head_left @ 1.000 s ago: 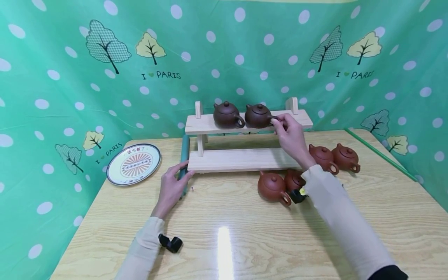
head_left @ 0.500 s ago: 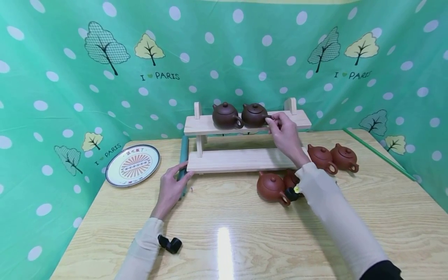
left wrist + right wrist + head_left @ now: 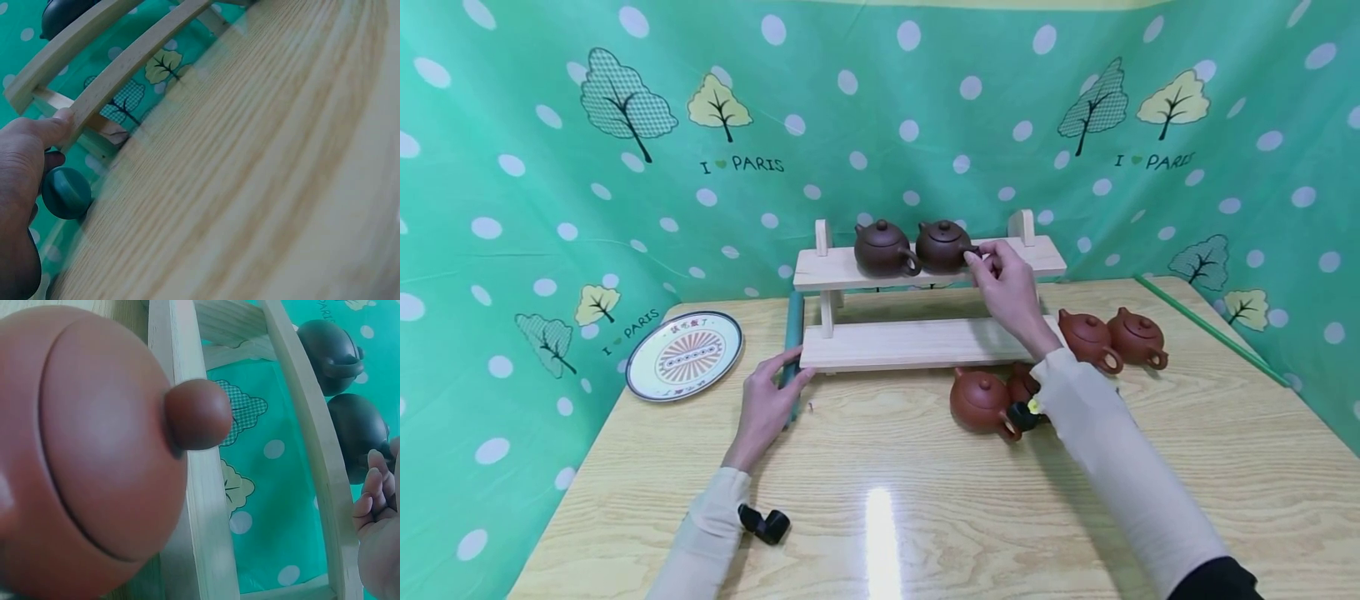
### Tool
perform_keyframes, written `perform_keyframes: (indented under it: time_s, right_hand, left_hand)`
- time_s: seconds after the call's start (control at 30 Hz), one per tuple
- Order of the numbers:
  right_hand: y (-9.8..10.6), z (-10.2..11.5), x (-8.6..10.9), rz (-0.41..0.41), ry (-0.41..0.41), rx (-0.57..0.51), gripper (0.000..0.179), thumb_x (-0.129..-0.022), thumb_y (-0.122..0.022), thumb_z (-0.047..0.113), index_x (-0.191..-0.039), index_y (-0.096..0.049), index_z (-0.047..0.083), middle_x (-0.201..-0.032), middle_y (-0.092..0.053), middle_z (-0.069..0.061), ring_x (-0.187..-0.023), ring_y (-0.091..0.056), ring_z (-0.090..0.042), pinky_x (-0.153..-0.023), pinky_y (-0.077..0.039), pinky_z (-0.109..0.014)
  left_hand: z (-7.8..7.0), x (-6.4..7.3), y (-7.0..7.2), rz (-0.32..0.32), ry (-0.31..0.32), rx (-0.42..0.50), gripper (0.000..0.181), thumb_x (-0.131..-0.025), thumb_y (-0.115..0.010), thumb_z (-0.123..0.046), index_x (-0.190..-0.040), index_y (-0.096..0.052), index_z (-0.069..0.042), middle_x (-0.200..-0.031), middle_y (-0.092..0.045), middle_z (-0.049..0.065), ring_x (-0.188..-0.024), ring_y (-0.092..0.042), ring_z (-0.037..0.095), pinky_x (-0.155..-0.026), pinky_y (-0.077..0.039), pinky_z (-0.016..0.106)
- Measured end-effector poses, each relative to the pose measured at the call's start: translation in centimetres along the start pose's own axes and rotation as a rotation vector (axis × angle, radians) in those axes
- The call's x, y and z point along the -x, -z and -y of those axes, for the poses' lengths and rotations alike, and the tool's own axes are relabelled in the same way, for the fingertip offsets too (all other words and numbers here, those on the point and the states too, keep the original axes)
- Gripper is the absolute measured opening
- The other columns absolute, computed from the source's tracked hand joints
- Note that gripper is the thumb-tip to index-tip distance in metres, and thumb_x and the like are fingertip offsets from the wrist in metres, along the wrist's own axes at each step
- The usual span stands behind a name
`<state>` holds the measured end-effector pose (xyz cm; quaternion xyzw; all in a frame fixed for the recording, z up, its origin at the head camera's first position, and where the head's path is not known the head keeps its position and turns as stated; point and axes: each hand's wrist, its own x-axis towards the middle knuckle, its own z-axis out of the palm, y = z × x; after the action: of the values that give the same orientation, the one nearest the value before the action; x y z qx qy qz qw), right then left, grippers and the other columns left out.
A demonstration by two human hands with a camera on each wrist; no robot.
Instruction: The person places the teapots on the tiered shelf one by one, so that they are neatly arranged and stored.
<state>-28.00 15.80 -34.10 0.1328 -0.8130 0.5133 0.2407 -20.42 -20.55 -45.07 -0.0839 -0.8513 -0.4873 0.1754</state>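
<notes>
1. Right dark teapot (image 3: 942,247): on upper shelf (image 3: 829,265), beside left dark teapot (image 3: 880,250).
2. Right hand (image 3: 1011,290): thumb and fingers clamped on its handle.
3. Left hand (image 3: 765,408): thumb and fingers pinching lower shelf (image 3: 902,343), left end.
4. Four reddish teapots (image 3: 977,402): table (image 3: 940,533), near lower shelf's right end.

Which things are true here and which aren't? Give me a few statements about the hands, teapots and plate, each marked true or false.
1. Neither hand touches anything. False: the left hand grips the end of the lower shelf, and the right hand pinches a dark teapot by its handle.
2. A second dark teapot sits on the upper shelf. True.
3. Every teapot in view is dark. False: reddish-brown teapots stand on the table.
4. The plate lies left of the lower shelf. True.
</notes>
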Motion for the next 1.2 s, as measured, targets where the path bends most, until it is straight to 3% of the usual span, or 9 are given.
perform_keyframes:
  time_s: [0.5, 0.83, 0.97, 1.2]
  right_hand:
    - [2.2, -0.2, 1.7, 0.002, -0.022, 0.018, 0.031, -0.109, -0.056, 0.028, -0.118, -0.063, 0.0, -0.077, -0.058, -0.017, -0.062, -0.049, -0.018, -0.055, -0.038, -0.025]
    - [5.5, -0.9, 5.5, -0.007, -0.043, 0.051, 0.027, -0.11, -0.053, 0.017, -0.121, -0.06, -0.007, -0.079, -0.059, -0.018, -0.063, -0.048, -0.012, -0.054, -0.035, -0.023]
    - [6.8, -2.0, 7.0, -0.006, -0.047, 0.077, 0.028, -0.109, -0.055, 0.02, -0.123, -0.062, -0.003, -0.078, -0.061, -0.016, -0.061, -0.048, -0.013, -0.052, -0.035, -0.024]
    - [8.6, -3.2, 9.8, -0.005, -0.034, 0.106, 0.02, -0.108, -0.056, 0.011, -0.115, -0.064, -0.006, -0.074, -0.059, -0.015, -0.062, -0.05, -0.01, -0.055, -0.038, -0.02]
  left_hand:
    - [-0.1, 0.1, 0.0, 0.011, 0.029, -0.001, 0.048, -0.096, -0.077, -0.025, -0.138, -0.065, -0.005, -0.135, -0.064, 0.021, -0.131, -0.054, 0.038, -0.109, -0.043, 0.054]
    - [0.0, 0.0, 0.0, 0.01, 0.028, 0.002, 0.048, -0.096, -0.078, -0.025, -0.138, -0.065, -0.004, -0.134, -0.064, 0.022, -0.13, -0.055, 0.038, -0.109, -0.043, 0.054]
    - [0.0, 0.0, 0.0, 0.007, 0.023, 0.002, 0.048, -0.096, -0.078, -0.025, -0.138, -0.065, -0.004, -0.134, -0.064, 0.022, -0.13, -0.055, 0.038, -0.109, -0.043, 0.054]
    - [0.0, -0.1, -0.2, 0.001, 0.018, 0.002, 0.048, -0.096, -0.078, -0.024, -0.137, -0.066, -0.004, -0.134, -0.064, 0.022, -0.13, -0.055, 0.037, -0.109, -0.043, 0.053]
